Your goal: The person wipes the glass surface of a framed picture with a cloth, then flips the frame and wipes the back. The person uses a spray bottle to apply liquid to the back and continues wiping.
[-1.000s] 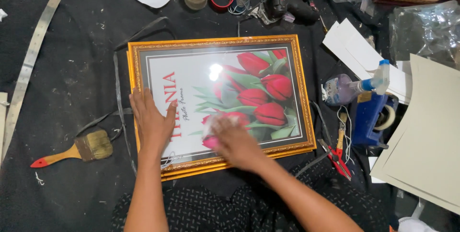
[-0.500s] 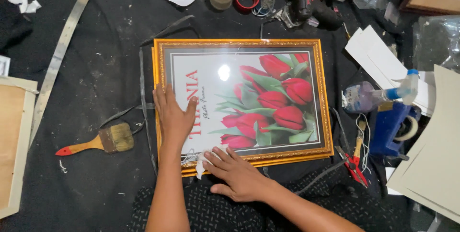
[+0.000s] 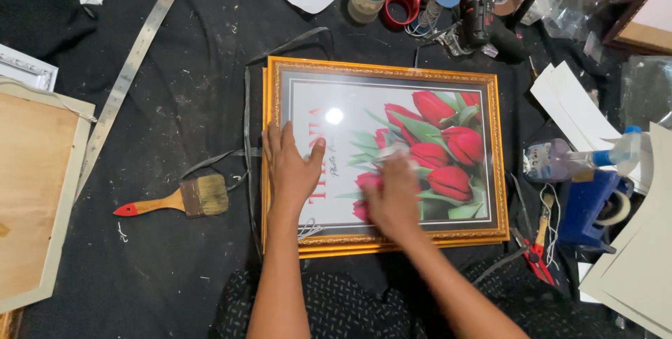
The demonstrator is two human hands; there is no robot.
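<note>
Below, left hand [image 3: 292, 168] lay flat and open on the gold picture frame [image 3: 383, 71]; right hand [image 3: 393, 195] (blurred) pressed a pale cloth [image 3: 394, 154] on the glass, grip unclear.

Bare forearms, dark dotted garment [image 3: 329, 304]

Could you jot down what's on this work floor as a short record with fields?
Surface: black cloth
Main item: gold-framed picture of red tulips
Left hand: flat on the glass, at the picture's left side
Right hand: on the glass over the tulips, blurred
Left of frame: red-handled paintbrush, long metal ruler
Right of frame: plastic spray bottle
</note>
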